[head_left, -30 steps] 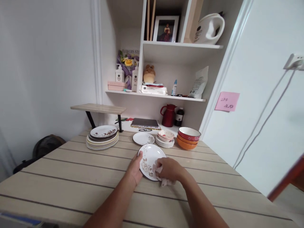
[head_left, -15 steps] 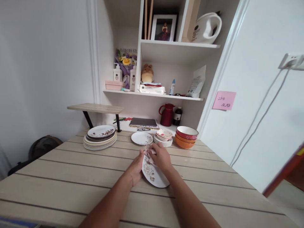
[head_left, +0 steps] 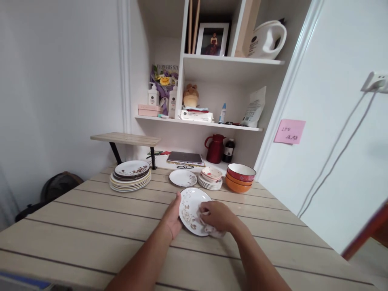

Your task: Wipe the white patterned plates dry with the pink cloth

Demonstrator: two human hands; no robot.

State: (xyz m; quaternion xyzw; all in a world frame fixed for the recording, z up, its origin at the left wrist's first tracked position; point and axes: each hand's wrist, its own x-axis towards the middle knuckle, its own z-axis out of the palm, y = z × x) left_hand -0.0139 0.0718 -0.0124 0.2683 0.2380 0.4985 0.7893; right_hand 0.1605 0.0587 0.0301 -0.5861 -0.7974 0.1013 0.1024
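Note:
A white plate with a dark rim and brown flower print is tilted over the table in front of me. My left hand grips its left edge, thumb along the rim and fingers hidden beneath. Bunched under the closed fingers of my right hand is a pale cloth, pressed on the plate's right side and hanging over its edge. Just beyond lies another flowered plate, flat on the table.
At the left stands a stack of plates. Small dishes top a pile of saucers, with stacked bowls to their right. Behind are a laptop, a red jug, a dark bottle and a small raised shelf.
My right hand has slid with the cloth from the plate's far edge to its right, nearer side, uncovering the top of the plate. My left hand still holds the left edge.

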